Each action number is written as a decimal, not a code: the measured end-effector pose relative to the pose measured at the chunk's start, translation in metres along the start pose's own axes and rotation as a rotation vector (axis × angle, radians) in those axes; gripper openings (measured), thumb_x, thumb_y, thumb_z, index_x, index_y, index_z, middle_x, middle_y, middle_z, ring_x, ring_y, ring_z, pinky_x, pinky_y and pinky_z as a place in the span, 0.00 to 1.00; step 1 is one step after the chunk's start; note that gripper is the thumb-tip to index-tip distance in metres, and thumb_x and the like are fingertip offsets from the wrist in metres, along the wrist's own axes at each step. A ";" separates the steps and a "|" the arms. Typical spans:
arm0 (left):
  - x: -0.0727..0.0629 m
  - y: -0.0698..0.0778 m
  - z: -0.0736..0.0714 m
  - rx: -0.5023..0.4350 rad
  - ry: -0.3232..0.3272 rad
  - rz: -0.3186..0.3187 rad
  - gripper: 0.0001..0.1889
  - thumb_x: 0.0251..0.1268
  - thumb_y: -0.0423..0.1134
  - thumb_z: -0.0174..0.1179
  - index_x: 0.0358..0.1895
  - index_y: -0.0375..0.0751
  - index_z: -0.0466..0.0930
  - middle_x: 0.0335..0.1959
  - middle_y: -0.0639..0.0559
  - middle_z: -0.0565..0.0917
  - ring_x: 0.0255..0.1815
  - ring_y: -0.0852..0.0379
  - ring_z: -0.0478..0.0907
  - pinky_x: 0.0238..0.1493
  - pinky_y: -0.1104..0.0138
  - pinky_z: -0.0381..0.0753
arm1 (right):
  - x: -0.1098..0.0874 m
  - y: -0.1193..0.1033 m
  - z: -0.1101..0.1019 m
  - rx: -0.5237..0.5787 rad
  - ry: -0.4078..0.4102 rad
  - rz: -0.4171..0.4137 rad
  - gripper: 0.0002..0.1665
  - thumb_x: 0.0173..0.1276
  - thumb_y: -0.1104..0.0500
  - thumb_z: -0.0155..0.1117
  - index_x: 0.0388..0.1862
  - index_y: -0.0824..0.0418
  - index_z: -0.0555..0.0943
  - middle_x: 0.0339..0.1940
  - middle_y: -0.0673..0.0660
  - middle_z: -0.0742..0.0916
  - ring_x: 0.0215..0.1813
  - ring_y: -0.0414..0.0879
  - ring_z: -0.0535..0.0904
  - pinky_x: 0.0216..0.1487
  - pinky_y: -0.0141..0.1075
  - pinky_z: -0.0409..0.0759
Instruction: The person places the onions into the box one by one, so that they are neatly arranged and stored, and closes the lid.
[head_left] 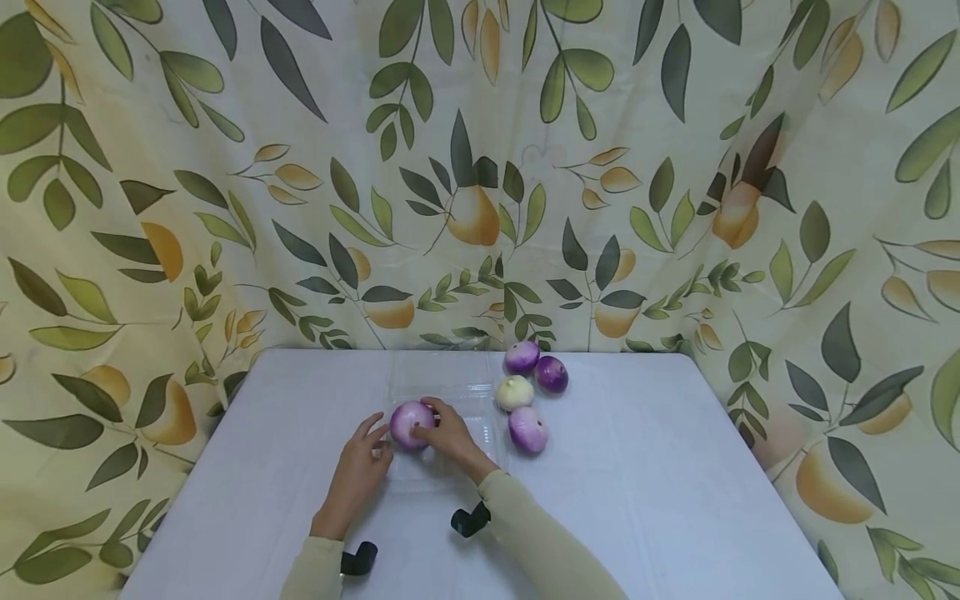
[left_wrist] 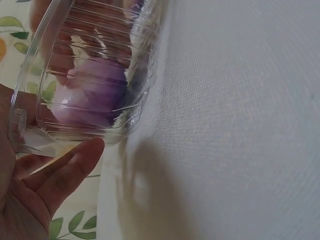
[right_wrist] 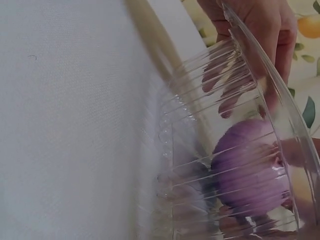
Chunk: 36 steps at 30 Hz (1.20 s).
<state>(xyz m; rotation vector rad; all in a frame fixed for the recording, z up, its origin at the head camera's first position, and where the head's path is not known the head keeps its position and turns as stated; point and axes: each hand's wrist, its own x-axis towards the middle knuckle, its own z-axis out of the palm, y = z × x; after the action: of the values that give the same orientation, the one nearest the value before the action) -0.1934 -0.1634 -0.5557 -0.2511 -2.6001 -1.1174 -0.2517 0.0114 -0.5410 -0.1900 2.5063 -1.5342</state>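
A peeled red onion (head_left: 408, 425) is inside a clear plastic container (head_left: 442, 385), on its left side. My right hand (head_left: 453, 442) grips this onion, thumb on the near side and fingers on the far side. My left hand (head_left: 354, 477) is at the container's left edge, fingers spread and fairly straight. In the left wrist view, its fingertips (left_wrist: 92, 150) are by the container's corner; whether they touch it I cannot tell. Through the ribbed plastic wall, the onion (right_wrist: 250, 167) shows blurred in the right wrist view.
Right of the container, several more onions lie grouped: a pale one (head_left: 514, 393), a dark purple one (head_left: 551, 375) and light purple ones (head_left: 528, 430). All stand on a white-covered table (head_left: 630, 500). A leaf-patterned curtain (head_left: 315, 242) hangs behind.
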 end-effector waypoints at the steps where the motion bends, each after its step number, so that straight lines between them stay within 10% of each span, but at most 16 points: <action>1: 0.000 0.000 0.000 -0.001 0.002 0.002 0.21 0.57 0.25 0.59 0.56 0.26 0.79 0.66 0.36 0.73 0.42 0.46 0.87 0.41 0.59 0.87 | 0.000 0.000 0.000 0.001 0.005 -0.008 0.37 0.61 0.55 0.70 0.69 0.60 0.71 0.64 0.65 0.79 0.61 0.59 0.78 0.61 0.53 0.79; 36: 0.000 -0.007 -0.001 -0.015 0.020 0.005 0.21 0.56 0.25 0.60 0.55 0.26 0.80 0.66 0.36 0.74 0.42 0.46 0.87 0.42 0.57 0.87 | -0.043 -0.055 -0.046 0.196 0.039 -0.202 0.30 0.66 0.63 0.63 0.68 0.56 0.72 0.69 0.59 0.75 0.67 0.57 0.74 0.65 0.50 0.77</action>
<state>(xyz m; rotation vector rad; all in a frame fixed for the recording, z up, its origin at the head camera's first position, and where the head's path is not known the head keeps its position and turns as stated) -0.1948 -0.1693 -0.5598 -0.2480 -2.5736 -1.1327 -0.2202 0.0349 -0.4670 -0.3970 2.4069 -1.8664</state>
